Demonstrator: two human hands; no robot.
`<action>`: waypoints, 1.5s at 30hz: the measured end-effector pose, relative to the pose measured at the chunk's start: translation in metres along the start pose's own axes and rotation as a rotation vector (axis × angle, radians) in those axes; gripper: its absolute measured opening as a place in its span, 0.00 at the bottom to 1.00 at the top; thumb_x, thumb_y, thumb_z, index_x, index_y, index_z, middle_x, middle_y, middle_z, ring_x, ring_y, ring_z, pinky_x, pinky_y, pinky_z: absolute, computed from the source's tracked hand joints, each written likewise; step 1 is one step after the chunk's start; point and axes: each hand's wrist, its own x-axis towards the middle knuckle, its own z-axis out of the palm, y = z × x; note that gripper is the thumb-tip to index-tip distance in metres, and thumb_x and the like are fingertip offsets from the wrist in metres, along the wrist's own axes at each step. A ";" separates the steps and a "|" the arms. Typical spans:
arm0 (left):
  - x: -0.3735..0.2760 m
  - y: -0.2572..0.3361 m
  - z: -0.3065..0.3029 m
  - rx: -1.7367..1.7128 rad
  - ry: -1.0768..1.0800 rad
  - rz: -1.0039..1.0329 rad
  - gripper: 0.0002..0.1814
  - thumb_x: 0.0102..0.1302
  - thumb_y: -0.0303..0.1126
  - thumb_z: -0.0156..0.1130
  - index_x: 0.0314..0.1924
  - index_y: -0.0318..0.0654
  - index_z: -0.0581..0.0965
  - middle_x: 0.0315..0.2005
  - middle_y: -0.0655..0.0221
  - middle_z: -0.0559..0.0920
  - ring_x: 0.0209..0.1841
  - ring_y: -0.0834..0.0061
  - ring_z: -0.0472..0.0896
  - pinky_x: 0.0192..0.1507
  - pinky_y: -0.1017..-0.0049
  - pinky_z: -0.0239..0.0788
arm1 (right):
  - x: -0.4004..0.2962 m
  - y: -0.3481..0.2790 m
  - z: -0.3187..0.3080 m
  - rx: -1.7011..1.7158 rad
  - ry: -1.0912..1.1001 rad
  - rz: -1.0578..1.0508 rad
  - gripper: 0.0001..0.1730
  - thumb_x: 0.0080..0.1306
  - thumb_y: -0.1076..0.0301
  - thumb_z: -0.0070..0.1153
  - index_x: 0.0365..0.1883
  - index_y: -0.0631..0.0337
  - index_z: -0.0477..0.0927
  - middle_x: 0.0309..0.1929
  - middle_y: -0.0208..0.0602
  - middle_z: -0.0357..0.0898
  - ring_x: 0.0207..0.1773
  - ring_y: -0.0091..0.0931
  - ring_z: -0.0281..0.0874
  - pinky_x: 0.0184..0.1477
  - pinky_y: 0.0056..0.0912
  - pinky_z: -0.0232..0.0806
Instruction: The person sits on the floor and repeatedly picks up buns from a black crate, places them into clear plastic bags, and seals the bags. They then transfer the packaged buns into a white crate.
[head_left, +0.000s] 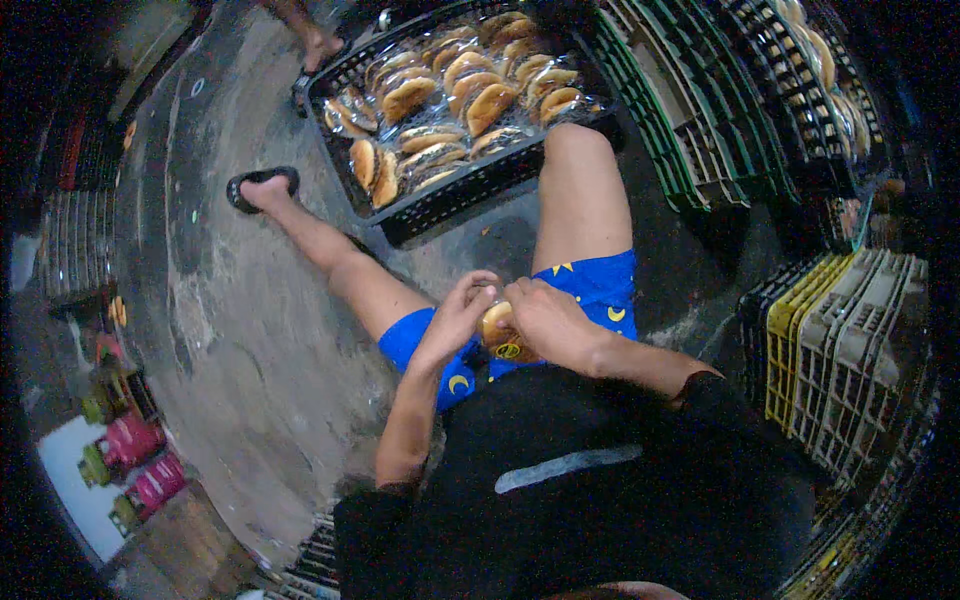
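A round golden bun (495, 321) in a clear plastic wrapper sits over my lap, with a yellow and black printed mark low on the wrapper. My left hand (463, 309) holds the wrapper from the left, its thumb and fingers near the upper edge. From the right, my right hand (546, 313) grips the same wrapped bun, and its fingers hide part of the top. Both hands meet closely around the wrapper's upper end. Beyond my knees stands a black plastic crate (465, 196) filled with several wrapped buns (491, 109), many stood on edge in rows.
Green-edged crates (675, 112) are stacked to the right of the bun crate, beside another black crate (806, 105) of buns. White and yellow crates (840, 352) stand at my right. Another person's foot (319, 49) is beyond the crate. Pink containers (131, 439) stand at the left.
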 end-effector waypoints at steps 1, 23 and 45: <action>-0.002 0.002 0.004 0.056 0.040 0.085 0.13 0.64 0.34 0.44 0.36 0.32 0.73 0.36 0.68 0.74 0.39 0.77 0.71 0.45 0.79 0.61 | 0.005 0.000 -0.013 0.102 -0.031 0.064 0.18 0.54 0.64 0.53 0.37 0.68 0.69 0.34 0.49 0.70 0.40 0.44 0.69 0.39 0.40 0.62; 0.061 0.018 0.047 0.038 0.780 0.341 0.14 0.64 0.36 0.45 0.34 0.30 0.72 0.31 0.66 0.75 0.36 0.78 0.71 0.41 0.78 0.62 | 0.028 0.293 0.053 0.114 0.082 1.074 0.16 0.52 0.64 0.56 0.37 0.63 0.75 0.35 0.48 0.76 0.38 0.40 0.75 0.40 0.40 0.66; 0.054 0.047 0.045 0.478 0.689 1.220 0.13 0.59 0.37 0.49 0.27 0.34 0.72 0.25 0.59 0.75 0.29 0.64 0.74 0.33 0.70 0.66 | 0.048 0.043 -0.105 0.526 0.081 -0.326 0.14 0.54 0.65 0.52 0.35 0.66 0.75 0.47 0.44 0.69 0.50 0.29 0.67 0.50 0.29 0.60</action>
